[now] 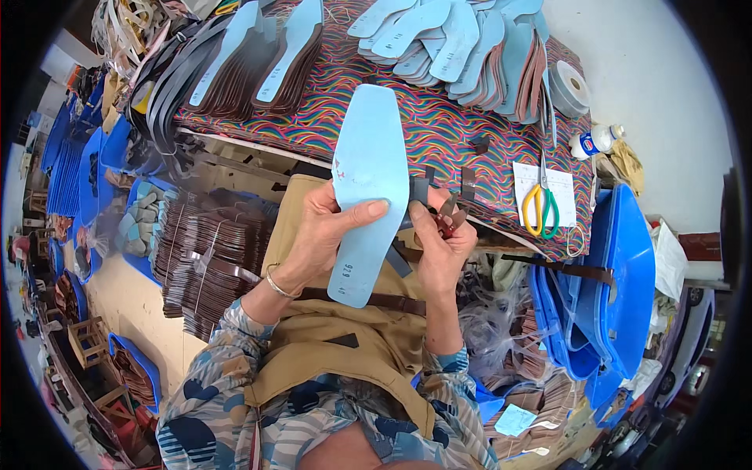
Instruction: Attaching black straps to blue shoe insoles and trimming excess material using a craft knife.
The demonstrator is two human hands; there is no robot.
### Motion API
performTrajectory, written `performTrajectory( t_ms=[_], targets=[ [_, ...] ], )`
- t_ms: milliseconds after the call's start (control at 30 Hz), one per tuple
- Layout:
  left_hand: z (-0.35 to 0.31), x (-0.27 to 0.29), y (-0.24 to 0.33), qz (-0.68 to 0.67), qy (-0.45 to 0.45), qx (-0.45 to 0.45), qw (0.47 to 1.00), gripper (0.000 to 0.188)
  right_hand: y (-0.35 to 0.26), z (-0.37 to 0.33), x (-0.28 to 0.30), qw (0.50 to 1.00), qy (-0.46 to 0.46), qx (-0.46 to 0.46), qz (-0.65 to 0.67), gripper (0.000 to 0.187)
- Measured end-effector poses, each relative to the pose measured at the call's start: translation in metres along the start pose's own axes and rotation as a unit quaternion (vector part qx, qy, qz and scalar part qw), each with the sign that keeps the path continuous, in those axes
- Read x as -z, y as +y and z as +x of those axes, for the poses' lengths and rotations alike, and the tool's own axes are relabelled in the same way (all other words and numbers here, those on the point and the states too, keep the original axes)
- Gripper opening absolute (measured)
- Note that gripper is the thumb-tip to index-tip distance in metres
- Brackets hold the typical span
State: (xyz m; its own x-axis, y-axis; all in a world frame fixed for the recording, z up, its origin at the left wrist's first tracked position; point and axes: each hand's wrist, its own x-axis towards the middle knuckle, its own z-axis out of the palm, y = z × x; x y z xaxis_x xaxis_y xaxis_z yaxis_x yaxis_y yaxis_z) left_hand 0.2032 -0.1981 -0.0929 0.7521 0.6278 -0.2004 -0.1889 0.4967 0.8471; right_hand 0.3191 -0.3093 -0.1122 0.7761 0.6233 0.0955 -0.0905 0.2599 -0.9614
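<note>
My left hand (325,227) grips a long light-blue insole (370,149) upright over my lap, its thumb lying across the face and the fingers hidden behind. My right hand (442,251) is closed on several small dark brown strips (450,213) beside the insole's right edge. Its thumb presses a dark piece (419,190) against that edge; the backs of both are hidden. Loose dark scraps (468,182) lie on the patterned table (329,129) beyond my right hand.
Stacks of insoles (290,63) and a fanned blue pile (462,47) cover the table's far side. Scissors (540,207) lie on paper at right, near a tape roll (569,88) and a bottle (597,142). Bundled brown pieces (207,266) stand left; blue bins (603,290) stand right.
</note>
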Motion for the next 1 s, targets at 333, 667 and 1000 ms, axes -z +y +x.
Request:
performTrajectory(
  t_ms=[333,667,1000],
  targets=[
    [0.006,0.004,-0.004,0.015,-0.002,0.003,1.000,0.022,0.000,0.000,0.002,0.997,-0.022,0.074,-0.032,0.023],
    [0.002,-0.002,0.000,0.003,-0.044,0.040,0.998,0.024,-0.018,0.035,0.021,0.970,-0.137,-0.165,0.111,0.011],
    [0.021,-0.009,0.005,-0.006,-0.006,0.030,1.000,0.020,-0.020,0.016,0.000,0.992,-0.041,0.028,-0.115,0.006]
  ],
)
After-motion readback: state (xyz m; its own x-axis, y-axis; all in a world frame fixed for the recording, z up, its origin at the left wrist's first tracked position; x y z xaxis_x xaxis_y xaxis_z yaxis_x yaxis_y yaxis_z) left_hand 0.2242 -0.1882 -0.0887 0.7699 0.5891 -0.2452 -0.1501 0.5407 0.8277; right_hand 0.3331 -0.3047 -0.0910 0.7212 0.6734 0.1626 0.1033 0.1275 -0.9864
